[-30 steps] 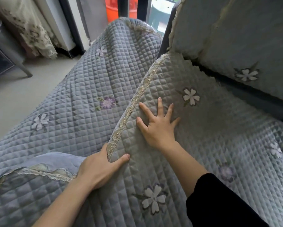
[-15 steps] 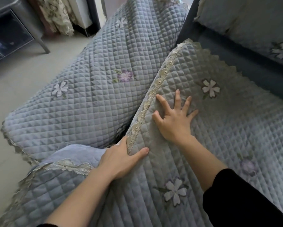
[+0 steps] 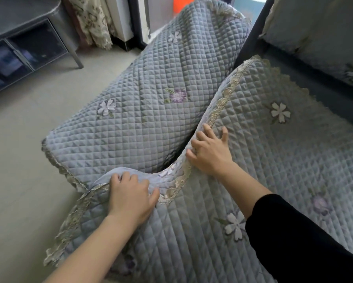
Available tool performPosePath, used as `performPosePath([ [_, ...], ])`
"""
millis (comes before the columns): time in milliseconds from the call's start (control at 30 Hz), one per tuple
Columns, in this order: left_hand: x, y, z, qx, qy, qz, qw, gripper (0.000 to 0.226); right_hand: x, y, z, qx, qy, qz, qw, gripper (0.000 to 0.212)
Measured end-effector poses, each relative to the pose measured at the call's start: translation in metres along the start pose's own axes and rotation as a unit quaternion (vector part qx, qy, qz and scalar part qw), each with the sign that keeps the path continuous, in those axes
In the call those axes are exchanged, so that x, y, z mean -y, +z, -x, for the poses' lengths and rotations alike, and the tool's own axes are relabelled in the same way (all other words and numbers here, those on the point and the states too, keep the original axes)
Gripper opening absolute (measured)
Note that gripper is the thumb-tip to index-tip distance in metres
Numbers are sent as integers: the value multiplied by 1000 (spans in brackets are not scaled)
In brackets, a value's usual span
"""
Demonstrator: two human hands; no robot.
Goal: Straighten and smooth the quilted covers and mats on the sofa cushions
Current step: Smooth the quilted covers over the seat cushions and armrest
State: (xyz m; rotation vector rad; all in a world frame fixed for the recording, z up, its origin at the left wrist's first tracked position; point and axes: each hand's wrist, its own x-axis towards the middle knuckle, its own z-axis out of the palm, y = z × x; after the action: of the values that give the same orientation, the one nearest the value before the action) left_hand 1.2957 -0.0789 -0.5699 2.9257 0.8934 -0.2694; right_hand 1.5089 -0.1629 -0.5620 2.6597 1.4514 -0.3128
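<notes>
A grey-blue quilted seat mat (image 3: 273,160) with embroidered flowers and a lace edge lies over the sofa seat. Its left front corner is folded up and rumpled. My left hand (image 3: 130,197) rests on that folded corner, fingers curled over the lace trim. My right hand (image 3: 210,152) presses on the mat's lace left edge, fingers bent and spread. A second quilted cover (image 3: 143,111) drapes the armrest to the left. Another quilted cover (image 3: 322,27) hangs on the backrest at top right.
Tiled floor (image 3: 24,160) lies to the left of the sofa. A dark grey cabinet (image 3: 22,41) with glass doors stands at top left. A floral curtain (image 3: 92,19) hangs behind it. The dark sofa frame (image 3: 306,78) shows between seat mat and back cover.
My left hand has slid forward onto the folded front corner. My right hand has moved left from the flat mat to its lace edge, and its fingers have curled.
</notes>
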Motion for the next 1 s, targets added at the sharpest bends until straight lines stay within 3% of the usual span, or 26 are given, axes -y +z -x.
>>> performPosePath([
  [133, -3, 17, 25, 17, 14, -40, 999, 51, 7, 12, 26, -8, -16, 5, 1000, 55],
  [267, -1, 26, 30, 30, 2, -35, 999, 56, 14, 16, 24, 10, -2, -6, 1000, 44],
  [400, 4, 21, 43, 139, -43, -41, 988, 70, 27, 24, 38, 25, -32, -14, 999, 44],
  [500, 27, 43, 80, 192, -75, -22, 978, 63, 62, 39, 45, 71, -93, -12, 993, 45],
  [633, 48, 64, 74, 179, -83, 0, 980, 61, 73, 53, 26, 75, -73, 14, 994, 44],
  [833, 37, 95, 53, 250, -34, -42, 967, 56, 79, 72, 19, 81, -68, 27, 994, 45],
  [933, 45, 98, 41, 268, -72, 73, 958, 37, 75, 75, 15, 80, -93, 30, 992, 57],
  [1000, 43, 88, 27, 215, -99, 202, 950, 36, 59, 66, 11, 60, -89, -2, 994, 60],
])
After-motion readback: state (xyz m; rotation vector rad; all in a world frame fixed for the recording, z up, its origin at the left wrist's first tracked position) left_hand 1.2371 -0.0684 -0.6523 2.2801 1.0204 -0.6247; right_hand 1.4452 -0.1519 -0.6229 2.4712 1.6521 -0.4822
